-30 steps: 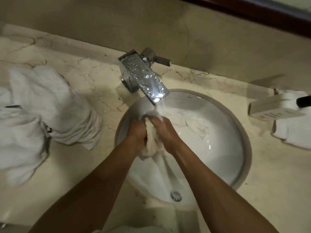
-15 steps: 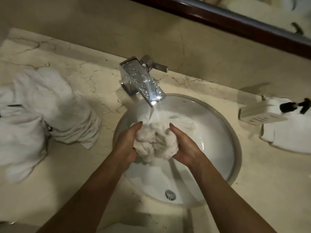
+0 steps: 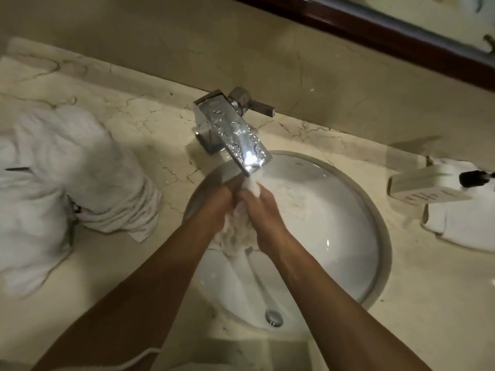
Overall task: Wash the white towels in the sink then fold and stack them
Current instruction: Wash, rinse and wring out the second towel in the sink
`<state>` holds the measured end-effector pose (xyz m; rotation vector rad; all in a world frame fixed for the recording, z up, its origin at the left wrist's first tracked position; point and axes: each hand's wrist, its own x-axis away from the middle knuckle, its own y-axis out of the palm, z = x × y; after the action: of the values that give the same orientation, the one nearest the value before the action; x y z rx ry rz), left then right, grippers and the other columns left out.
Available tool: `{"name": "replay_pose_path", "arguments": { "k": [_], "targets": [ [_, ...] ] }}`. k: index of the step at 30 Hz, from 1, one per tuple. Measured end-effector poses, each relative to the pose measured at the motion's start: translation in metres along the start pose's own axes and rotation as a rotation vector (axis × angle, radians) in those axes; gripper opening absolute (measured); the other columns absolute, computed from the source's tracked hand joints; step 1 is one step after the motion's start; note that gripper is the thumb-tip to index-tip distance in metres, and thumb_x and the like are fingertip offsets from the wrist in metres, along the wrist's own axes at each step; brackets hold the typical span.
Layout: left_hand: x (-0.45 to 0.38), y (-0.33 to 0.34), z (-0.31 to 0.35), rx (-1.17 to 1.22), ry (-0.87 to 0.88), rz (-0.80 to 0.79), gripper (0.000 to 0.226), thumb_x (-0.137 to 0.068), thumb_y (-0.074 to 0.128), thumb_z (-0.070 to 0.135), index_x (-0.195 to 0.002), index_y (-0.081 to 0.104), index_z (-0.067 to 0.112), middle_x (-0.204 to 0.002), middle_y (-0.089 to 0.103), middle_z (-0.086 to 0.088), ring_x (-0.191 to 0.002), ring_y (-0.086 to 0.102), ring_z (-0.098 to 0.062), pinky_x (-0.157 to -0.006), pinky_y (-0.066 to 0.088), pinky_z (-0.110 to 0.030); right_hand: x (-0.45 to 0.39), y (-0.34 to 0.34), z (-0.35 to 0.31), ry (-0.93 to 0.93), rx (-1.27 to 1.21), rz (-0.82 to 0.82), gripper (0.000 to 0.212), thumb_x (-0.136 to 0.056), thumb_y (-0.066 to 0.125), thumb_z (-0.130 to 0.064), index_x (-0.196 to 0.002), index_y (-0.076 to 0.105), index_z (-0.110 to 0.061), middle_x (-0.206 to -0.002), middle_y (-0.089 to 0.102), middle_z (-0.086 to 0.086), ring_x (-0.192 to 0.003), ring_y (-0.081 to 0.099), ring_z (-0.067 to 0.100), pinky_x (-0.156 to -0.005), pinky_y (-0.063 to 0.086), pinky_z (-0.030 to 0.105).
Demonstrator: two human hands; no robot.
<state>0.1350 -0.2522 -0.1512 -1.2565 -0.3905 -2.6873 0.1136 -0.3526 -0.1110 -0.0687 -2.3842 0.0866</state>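
Pressed together at centre frame: left hand [image 3: 218, 203] and right hand [image 3: 263, 210], fingers curled round a bunched, soaked white towel [image 3: 235, 231], gripped from either side. Towel squeezed between the palms, a small tuft poking above the fingertips at the top, the rest bulging below the wrists. Held directly under the spout of the chrome faucet [image 3: 233, 135], in the running water [image 3: 251, 176], above the upper left part of the basin. Below and around the hands: round white sink [image 3: 348, 236], wet, the metal drain [image 3: 273, 317] open at its lower edge, no other cloth visible inside it. Further out, cream marble counter [image 3: 428, 303] on all sides. At left of frame, a heap of white towels [image 3: 67, 178], crumpled and unfolded, well apart from the basin. At right edge, a pale soap dish [image 3: 426, 184] beside a dark-topped pump [image 3: 474, 178], both over another white cloth [image 3: 460, 223] spread on the counter. Along the upper right, dark wooden mirror frame [image 3: 375, 25] above a beige wall [image 3: 134, 36].
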Motion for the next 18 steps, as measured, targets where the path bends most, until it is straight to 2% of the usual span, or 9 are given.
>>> {"name": "replay_pose_path", "arguments": {
  "k": [2,4,7,8,9,11,13,15,18],
  "targets": [
    [-0.006,0.015,0.001,-0.109,-0.018,0.067,0.022,-0.104,0.052,0.023,-0.117,0.063,0.009,-0.090,0.065,-0.007,-0.085,0.063,-0.021,-0.073,0.052,-0.028,-0.004,0.002,-0.002,-0.023,0.070,0.023,0.024,-0.100,0.052,-0.021,-0.099,0.069,-0.004,-0.073,0.066,0.000,-0.068,0.063,0.013,-0.059,0.051,0.020],
    [0.004,0.034,-0.002,-0.257,0.030,0.068,0.029,-0.104,0.049,0.021,-0.125,0.062,0.005,-0.094,0.060,-0.002,-0.087,0.058,-0.018,-0.074,0.051,-0.027,-0.029,-0.003,-0.006,0.057,0.025,0.147,0.030,-0.102,0.051,-0.031,-0.099,0.069,-0.008,-0.073,0.066,-0.002,-0.070,0.066,0.016,-0.057,0.052,0.023],
    [0.010,0.035,-0.010,-0.254,0.016,0.158,0.022,-0.103,0.050,0.023,-0.113,0.065,0.010,-0.098,0.062,-0.003,-0.079,0.057,-0.011,-0.080,0.054,-0.028,-0.049,0.004,-0.008,0.121,0.028,0.157,0.024,-0.102,0.045,-0.018,-0.096,0.064,-0.004,-0.079,0.063,0.006,-0.078,0.063,0.023,-0.056,0.048,0.023],
    [-0.009,0.031,-0.025,-0.238,0.003,0.177,0.024,-0.103,0.049,0.015,-0.122,0.060,0.004,-0.108,0.063,-0.007,-0.085,0.058,-0.010,-0.086,0.052,-0.023,-0.044,0.010,-0.007,0.103,0.036,0.128,0.025,-0.100,0.045,-0.015,-0.095,0.066,-0.001,-0.079,0.064,0.008,-0.076,0.062,0.021,-0.056,0.047,0.023],
    [-0.020,0.029,-0.027,-0.354,-0.031,0.198,0.032,-0.102,0.044,0.002,-0.133,0.050,0.001,-0.122,0.058,-0.015,-0.101,0.059,-0.015,-0.096,0.048,-0.019,-0.036,0.015,-0.004,0.069,0.065,0.097,0.027,-0.099,0.046,-0.014,-0.096,0.067,0.002,-0.078,0.064,0.010,-0.071,0.060,0.017,-0.055,0.044,0.023],
    [-0.034,0.018,-0.053,-0.882,0.191,0.189,0.050,-0.093,0.029,-0.014,-0.140,0.042,-0.001,-0.130,0.046,-0.026,-0.128,0.048,-0.032,-0.109,0.041,-0.030,-0.025,0.017,0.004,0.025,0.104,0.073,0.030,-0.099,0.047,-0.019,-0.097,0.068,0.002,-0.081,0.068,0.012,-0.069,0.060,0.016,-0.059,0.046,0.027],
    [-0.023,0.023,-0.043,-0.409,0.046,0.313,0.034,-0.100,0.036,0.002,-0.130,0.052,0.002,-0.117,0.055,-0.021,-0.118,0.055,-0.033,-0.098,0.045,-0.040,-0.035,0.008,0.014,-0.022,0.096,0.107,0.034,-0.103,0.045,-0.021,-0.096,0.068,0.003,-0.094,0.069,0.020,-0.083,0.062,0.023,-0.078,0.051,0.042],
    [-0.003,0.025,-0.032,-0.411,0.026,0.275,0.032,-0.105,0.043,0.020,-0.129,0.055,0.002,-0.116,0.061,-0.012,-0.113,0.060,-0.029,-0.093,0.047,-0.034,-0.039,0.008,0.019,-0.035,0.175,0.114,0.033,-0.106,0.040,-0.022,-0.096,0.065,-0.002,-0.099,0.067,0.019,-0.092,0.062,0.027,-0.088,0.050,0.050],
    [-0.010,0.015,-0.023,-0.332,-0.001,0.128,0.033,-0.104,0.046,0.015,-0.132,0.054,-0.002,-0.120,0.062,-0.014,-0.119,0.061,-0.033,-0.086,0.050,-0.032,-0.020,0.019,0.022,-0.133,0.243,0.125,0.033,-0.097,0.039,-0.042,-0.095,0.059,-0.015,-0.096,0.066,0.007,-0.096,0.062,0.028,-0.087,0.049,0.047]
  ]
}}
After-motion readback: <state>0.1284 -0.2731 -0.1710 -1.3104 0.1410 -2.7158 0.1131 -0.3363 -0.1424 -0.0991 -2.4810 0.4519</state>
